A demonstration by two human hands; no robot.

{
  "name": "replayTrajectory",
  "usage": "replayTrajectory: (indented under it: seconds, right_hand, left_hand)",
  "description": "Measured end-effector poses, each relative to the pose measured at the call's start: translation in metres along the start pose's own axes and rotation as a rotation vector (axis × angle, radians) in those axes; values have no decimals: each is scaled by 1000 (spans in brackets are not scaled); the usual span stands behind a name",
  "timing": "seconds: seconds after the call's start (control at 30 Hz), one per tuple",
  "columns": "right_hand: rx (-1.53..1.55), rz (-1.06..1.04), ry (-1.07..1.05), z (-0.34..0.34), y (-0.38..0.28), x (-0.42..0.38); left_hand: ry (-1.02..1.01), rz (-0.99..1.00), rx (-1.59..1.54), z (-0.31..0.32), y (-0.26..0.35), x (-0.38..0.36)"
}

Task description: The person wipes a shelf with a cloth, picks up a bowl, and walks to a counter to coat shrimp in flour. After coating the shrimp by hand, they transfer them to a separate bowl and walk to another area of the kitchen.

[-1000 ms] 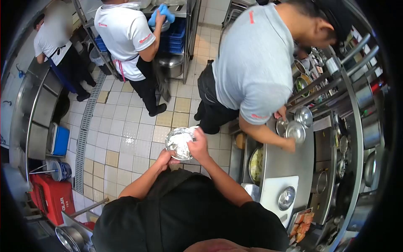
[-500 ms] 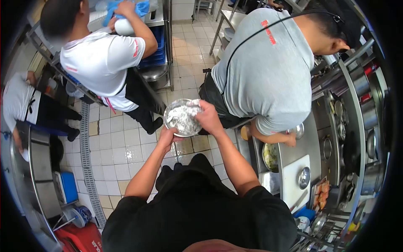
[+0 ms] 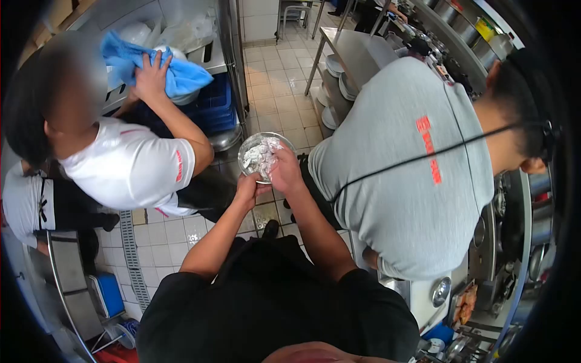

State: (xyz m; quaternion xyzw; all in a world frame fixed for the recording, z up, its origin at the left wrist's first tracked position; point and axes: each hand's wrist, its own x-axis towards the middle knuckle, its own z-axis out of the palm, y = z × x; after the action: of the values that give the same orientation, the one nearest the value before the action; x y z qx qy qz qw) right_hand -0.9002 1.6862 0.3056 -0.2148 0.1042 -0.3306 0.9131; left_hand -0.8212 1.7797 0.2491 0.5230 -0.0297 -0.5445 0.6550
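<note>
A round metal bowl (image 3: 240,158) is held out in front of me over the tiled floor. Inside it lie white, flour-dusted pieces (image 3: 259,155), too small to name. My left hand (image 3: 248,189) grips the bowl's near rim, with its fingers under the base. My right hand (image 3: 285,170) reaches over the right side, its whitened fingers curled into the floury contents. What those fingers pinch, if anything, is hidden.
Close on my left, a person in a white shirt (image 3: 133,160) handles a blue cloth (image 3: 181,75). A person in a grey shirt (image 3: 399,175) bends over the right-hand counter, close to me. A steel shelf table (image 3: 357,48) stands ahead, beside a tiled aisle (image 3: 272,91).
I have moved forward between the two people, who now appear larger and nearer. My right hand has come down deeper into the bowl. The blue cloth is more spread out.
</note>
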Motion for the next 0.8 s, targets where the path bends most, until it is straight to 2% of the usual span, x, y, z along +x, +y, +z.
replayTrajectory:
  seconds: [0.1,0.13,0.23,0.27,0.3,0.37,0.43,0.53,0.57,0.63,0.67,0.8]
  right_hand:
    - [-107,-43,123,-3,-10,23]
    - [-79,-34,59,-17,-12,36]
    - [-25,-94,155,-34,-24,69]
    - [-323,-208,199,-40,-27,72]
    - [-622,-317,245,-41,-33,71]
    - [-667,-345,296,-41,-53,85]
    - [-136,-191,323,-46,-65,102]
    - [-154,-207,462,-55,-72,132]
    - [-191,-181,439,-67,-68,143]
    - [-280,-133,371,-82,-72,178]
    - [-320,-51,438,-79,-74,194]
    - [-538,164,388,-80,-75,245]
  left_hand:
    - [-15,-2,-5,9,10,47]
    - [-4,-1,4,15,13,63]
    - [-14,-2,-40,42,20,111]
    - [17,55,-33,48,14,136]
    - [18,29,-39,51,9,153]
    - [4,-10,-57,65,9,195]
    - [-103,-46,-137,64,-6,246]
    - [-151,-144,-345,69,-35,329]
    - [-157,-187,-355,66,-40,348]
    - [-162,-262,-318,65,-37,376]
    - [-158,-294,-288,60,-34,387]
    - [-106,-363,-161,27,-16,420]
